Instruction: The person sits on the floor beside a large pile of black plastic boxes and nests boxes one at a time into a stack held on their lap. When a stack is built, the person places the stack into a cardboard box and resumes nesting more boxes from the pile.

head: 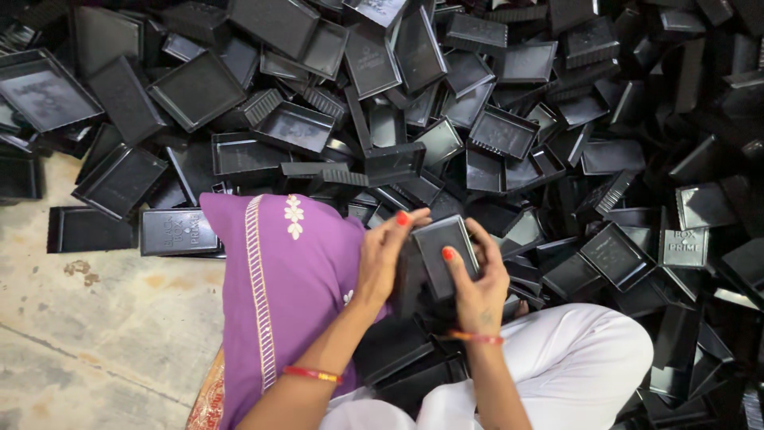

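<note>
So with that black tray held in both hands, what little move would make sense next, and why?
Probably press the black tray down onto the stack under it. Both the left hand and right hand grip its edges, thumbs on top, and it sits tilted there, seemingly not fully nested.

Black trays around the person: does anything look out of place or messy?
Yes. The black trays lie in a loose heap, tilted and overlapping, not stacked. Only the small stack held by the left hand and right hand looks orderly.
</note>
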Tool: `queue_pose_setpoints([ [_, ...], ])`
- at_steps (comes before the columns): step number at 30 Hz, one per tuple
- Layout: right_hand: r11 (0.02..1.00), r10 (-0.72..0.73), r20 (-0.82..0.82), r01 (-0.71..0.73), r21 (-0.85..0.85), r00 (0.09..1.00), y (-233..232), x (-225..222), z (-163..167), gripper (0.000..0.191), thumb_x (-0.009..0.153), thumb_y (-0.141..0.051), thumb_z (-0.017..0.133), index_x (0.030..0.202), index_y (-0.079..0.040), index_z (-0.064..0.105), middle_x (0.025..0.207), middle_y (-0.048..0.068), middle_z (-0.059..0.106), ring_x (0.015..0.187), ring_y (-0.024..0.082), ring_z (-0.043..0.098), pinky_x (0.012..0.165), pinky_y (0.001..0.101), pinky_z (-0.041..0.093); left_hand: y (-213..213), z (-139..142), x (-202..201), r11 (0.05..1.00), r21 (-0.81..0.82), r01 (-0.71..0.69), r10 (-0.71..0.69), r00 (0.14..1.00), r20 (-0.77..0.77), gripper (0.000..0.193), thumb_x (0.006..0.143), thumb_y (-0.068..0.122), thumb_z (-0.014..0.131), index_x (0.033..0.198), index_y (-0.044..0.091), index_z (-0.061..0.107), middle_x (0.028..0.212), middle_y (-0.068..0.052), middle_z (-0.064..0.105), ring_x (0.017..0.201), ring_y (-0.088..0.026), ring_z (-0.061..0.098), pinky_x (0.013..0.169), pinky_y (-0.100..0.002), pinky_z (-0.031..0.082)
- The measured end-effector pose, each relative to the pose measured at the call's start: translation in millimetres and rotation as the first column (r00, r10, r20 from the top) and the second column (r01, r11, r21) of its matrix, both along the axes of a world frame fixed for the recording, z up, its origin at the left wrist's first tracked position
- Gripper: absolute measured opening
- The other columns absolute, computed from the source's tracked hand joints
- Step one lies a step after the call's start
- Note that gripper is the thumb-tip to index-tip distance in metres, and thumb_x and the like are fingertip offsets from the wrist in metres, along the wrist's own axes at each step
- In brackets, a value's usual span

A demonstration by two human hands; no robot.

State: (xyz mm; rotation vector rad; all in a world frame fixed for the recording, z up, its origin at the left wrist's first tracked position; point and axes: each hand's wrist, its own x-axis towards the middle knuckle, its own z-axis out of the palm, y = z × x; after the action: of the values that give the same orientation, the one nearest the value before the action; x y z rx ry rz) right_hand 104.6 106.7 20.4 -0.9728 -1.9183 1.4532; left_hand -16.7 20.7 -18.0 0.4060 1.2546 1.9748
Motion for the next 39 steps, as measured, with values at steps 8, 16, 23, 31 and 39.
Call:
queue_pose_setpoints([
  [8,0.845,0.217,0.285,-0.325,0.424,0.934,-51.4,7.2,26.4,0.075,0.073,-0.015,0.082,0.138,0.006,0.05,0.122,0.024,0.064,0.112,0.035,0.065,0.095,0.0356,0.049,2.9,-27.7,-3.8,0.983,0.17,-0.068,-0.003,0.922,0.387,0.045,0.1,0.045,0.053,0.1,0.003,0.07,0.087,-0.01,0.07,0.083,-0.018,0.067,0.078,-0.031,0.052],
  [16,0.75,0.544,0.392,-0.64,0.168,0.741,9.4,-36.3,62.0,0.046,0.088,-0.023,0.079,0.131,-0.009,0.069,0.116,0.01,0.081,0.107,0.026,0.075,0.093,0.0357,0.06,5.1,-38.7,-10.2,0.903,0.193,-0.385,0.171,0.732,0.659,0.037,0.097,0.043,0.056,0.086,0.008,0.062,0.074,-0.006,0.064,0.067,-0.018,0.065,0.063,-0.031,0.054],
  [23,0.549,0.179,0.512,-0.517,0.657,0.84,103.2,-127.8,-5.2,0.031,0.089,-0.015,0.076,0.118,-0.008,0.073,0.102,0.015,0.074,0.093,0.032,0.068,0.08,0.0412,0.053,7.4,-29.8,-15.2,0.983,0.097,-0.156,0.092,0.876,0.474,0.044,0.095,0.039,0.063,0.125,0.008,0.059,0.115,-0.012,0.075,0.092,-0.017,0.063,0.078,-0.029,0.049],
  [31,0.869,0.48,0.283,-0.495,-0.023,0.83,122.1,-55.5,-19.6,0.026,0.089,-0.005,0.069,0.114,0.0,0.071,0.09,0.003,0.07,0.078,0.006,0.059,0.068,0.0248,0.048,0.1,15.4,-7.7,0.999,0.039,0.009,-0.011,0.999,0.03,0.094,0.077,0.024,0.082,0.154,0.016,0.029,0.134,-0.008,0.061,0.113,-0.017,0.065,0.096,-0.029,0.052],
  [39,0.925,0.233,0.635,-0.37,0.089,0.736,111.0,-136.5,4.1,0.049,0.099,-0.053,0.051,0.109,-0.011,0.074,0.081,0.011,0.079,0.074,0.02,0.077,0.071,0.032,0.058,0.3,8.8,-12.2,0.968,0.06,-0.243,0.224,0.948,0.225,0.059,0.083,0.022,0.077,0.135,0.004,0.057,0.122,-0.006,0.069,0.098,-0.013,0.067,0.085,-0.027,0.055],
])
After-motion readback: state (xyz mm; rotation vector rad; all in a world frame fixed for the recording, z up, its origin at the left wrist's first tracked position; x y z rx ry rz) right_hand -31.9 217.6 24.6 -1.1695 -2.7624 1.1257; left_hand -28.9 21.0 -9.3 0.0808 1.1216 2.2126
